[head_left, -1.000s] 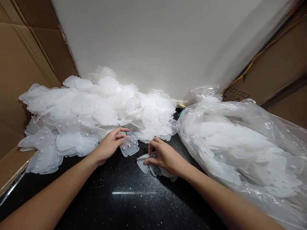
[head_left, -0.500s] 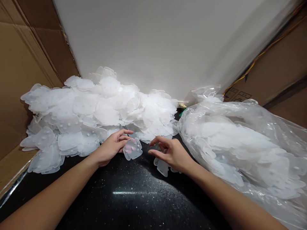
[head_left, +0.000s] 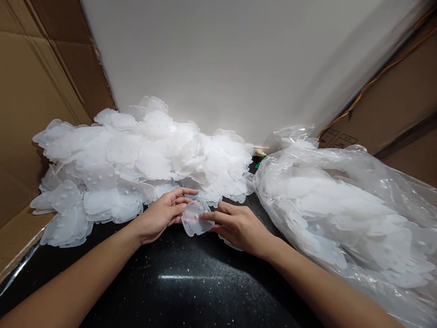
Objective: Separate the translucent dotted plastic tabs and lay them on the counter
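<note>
A translucent white plastic piece (head_left: 194, 219) with small studs is held just above the black speckled table (head_left: 177, 282). My left hand (head_left: 160, 214) pinches its left edge with fingers curled. Fingertips of my right hand (head_left: 235, 225) press on its right side. A few more of these pieces (head_left: 228, 242) lie under my right hand, mostly hidden. Behind both hands spreads a big loose heap of the same pieces (head_left: 136, 159).
A clear plastic bag (head_left: 344, 209) stuffed with the same pieces fills the right side. Cardboard (head_left: 37, 100) walls the left, more cardboard (head_left: 396, 100) with a yellow cable stands at the right, and a white wall (head_left: 218, 64) closes the back.
My right hand left the small pile it was pressing on, lifted, and moved left onto the piece held by my left hand. That piece shifted slightly right.
</note>
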A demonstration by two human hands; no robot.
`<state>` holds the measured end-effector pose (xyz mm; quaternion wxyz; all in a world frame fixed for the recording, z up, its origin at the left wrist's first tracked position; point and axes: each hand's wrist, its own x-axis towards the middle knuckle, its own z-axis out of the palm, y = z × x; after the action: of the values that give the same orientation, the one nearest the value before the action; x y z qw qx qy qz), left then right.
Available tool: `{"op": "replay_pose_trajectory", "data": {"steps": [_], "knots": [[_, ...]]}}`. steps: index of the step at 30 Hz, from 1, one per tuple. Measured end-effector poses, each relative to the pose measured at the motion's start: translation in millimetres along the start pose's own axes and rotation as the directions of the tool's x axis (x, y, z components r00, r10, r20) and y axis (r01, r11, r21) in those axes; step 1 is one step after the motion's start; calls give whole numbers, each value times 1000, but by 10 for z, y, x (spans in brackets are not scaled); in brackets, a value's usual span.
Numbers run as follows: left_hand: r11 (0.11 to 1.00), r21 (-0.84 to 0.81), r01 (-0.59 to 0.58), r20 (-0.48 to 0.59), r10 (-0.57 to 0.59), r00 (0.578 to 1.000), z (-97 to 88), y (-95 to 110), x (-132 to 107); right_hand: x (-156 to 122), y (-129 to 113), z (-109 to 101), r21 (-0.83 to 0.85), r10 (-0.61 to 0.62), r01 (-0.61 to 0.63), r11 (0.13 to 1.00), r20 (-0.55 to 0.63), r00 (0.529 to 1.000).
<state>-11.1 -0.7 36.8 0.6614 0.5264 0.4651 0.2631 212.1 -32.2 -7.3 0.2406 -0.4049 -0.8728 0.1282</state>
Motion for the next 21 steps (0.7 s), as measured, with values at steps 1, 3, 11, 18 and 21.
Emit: {"op": "replay_pose_trajectory", "data": {"steps": [1, 3, 11, 18, 21], "knots": [[1000, 28, -8, 18, 7, 1000, -7, -12, 4, 2, -8, -2, 46, 15, -14, 999, -28, 999], [978, 192, -80, 14, 79, 997, -37, -37, 19, 12, -27, -23, 207, 101, -80, 975, -89, 991], [245, 967, -74, -40, 427, 903, -376, -123, 100, 18, 91, -125, 723, 370, -499, 477, 349, 861], [138, 988, -66, 8, 382, 924, -389, -81, 112, -15, 216, -134, 726, 357, -551, 411, 429, 830], [107, 990, -92, 46, 372, 927, -320, -27, 83, -8, 238, -144, 718, 359, -569, 401, 448, 819]]}}
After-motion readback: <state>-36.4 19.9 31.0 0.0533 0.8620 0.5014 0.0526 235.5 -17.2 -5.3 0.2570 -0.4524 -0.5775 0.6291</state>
